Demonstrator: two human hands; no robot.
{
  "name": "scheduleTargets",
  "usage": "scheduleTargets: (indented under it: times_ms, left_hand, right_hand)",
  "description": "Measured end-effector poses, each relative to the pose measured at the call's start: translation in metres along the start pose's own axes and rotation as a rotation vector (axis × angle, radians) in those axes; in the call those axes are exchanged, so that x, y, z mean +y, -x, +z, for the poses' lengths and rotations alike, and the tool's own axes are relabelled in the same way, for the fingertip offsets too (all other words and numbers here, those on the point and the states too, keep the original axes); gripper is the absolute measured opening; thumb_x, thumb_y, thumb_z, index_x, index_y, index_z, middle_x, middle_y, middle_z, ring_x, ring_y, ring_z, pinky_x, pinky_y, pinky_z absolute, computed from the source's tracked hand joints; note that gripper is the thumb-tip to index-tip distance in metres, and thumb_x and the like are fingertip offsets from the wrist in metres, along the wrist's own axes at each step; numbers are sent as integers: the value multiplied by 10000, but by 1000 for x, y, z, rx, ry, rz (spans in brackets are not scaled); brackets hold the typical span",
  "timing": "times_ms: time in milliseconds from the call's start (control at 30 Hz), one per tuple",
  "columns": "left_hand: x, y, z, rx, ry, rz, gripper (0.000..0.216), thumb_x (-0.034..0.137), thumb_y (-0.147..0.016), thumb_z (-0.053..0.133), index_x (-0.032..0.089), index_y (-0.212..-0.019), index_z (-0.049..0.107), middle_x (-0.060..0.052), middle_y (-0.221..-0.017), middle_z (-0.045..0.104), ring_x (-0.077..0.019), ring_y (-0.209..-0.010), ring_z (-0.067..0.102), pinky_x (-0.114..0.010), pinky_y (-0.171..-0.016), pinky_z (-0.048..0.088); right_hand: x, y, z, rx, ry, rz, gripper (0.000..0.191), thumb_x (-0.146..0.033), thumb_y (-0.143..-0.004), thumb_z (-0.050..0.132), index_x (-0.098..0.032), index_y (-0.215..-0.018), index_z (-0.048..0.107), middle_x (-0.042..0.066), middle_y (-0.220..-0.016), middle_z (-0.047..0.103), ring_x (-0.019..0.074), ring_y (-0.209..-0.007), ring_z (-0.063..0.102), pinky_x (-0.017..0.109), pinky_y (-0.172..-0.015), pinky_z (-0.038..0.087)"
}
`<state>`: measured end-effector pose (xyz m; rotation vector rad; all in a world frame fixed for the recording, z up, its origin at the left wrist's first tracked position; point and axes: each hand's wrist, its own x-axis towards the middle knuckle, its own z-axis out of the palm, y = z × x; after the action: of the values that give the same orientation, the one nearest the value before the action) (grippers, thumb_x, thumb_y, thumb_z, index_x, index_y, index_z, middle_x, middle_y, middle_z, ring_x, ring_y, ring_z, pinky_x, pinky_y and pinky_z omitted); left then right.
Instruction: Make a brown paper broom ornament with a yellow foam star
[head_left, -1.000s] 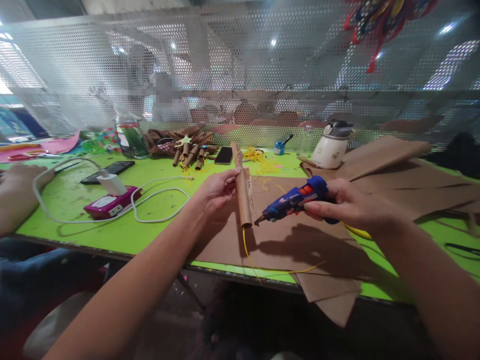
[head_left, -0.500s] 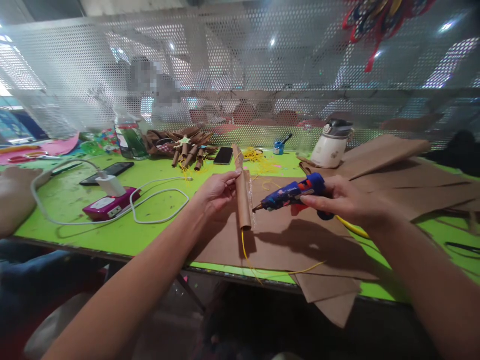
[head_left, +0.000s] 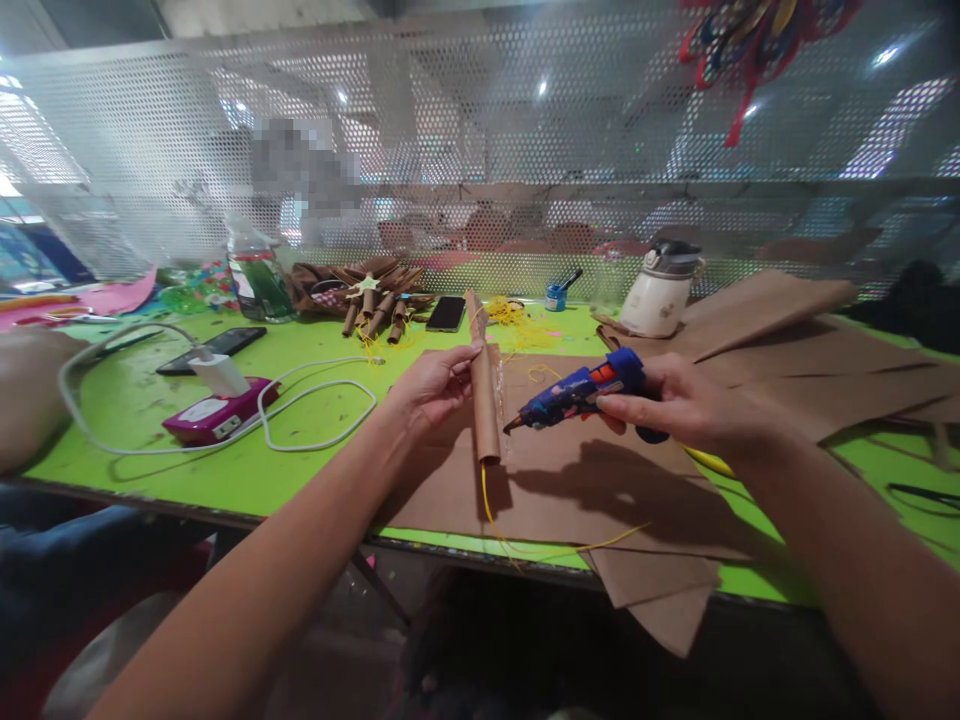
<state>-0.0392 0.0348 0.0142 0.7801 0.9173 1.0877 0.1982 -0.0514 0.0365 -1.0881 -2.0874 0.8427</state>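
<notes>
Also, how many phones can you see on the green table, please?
2. One phone lies beyond the left hand, right of the small paper rolls; the other phone lies behind the purple socket box. More could be hidden under the brown paper.

Bare forearms [head_left: 277,550] angled inward, left hand [head_left: 435,386] pinching, right hand [head_left: 686,402] gripping

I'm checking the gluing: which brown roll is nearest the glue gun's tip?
The roll in the left hand, with yellow string at its near end; the other rolls lie bunched farther back, to the left.
</notes>
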Motion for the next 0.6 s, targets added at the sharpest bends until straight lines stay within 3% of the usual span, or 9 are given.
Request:
scheduleTargets:
  times_ms: [167,267,600]
  left_hand:
    - [1,2,1,26,8,5,127,72,-784,568,80,-872,659,-89,-730,701,-145,-624,651,-245,-631,545]
    - [1,3,2,29,-3,-1,125,95,-783,581,92,-877,664,-76,-707,699,-142,-604,643,-244,-603,542]
    - [-2,1,3,-15,5,0,58,72,-752,612,98,-766,662,-62,-659,689,-120,-554,619,-207,-567,517]
  right_hand:
    - [-4,1,0,-75,-67,-9,257,-432,-814,601,-181,-835,649,-25,-583,493,88,-504,417,223,-444,312]
    - [-3,1,0,-77,-56,-12,248,-421,-815,598,-177,-819,645,-25,-586,486,87,-499,401,229,-449,306]
    - [15,-4,3,132,-6,7,336,-476,-832,564,-167,-701,585,4,-623,510,104,-545,410,239,-465,301]
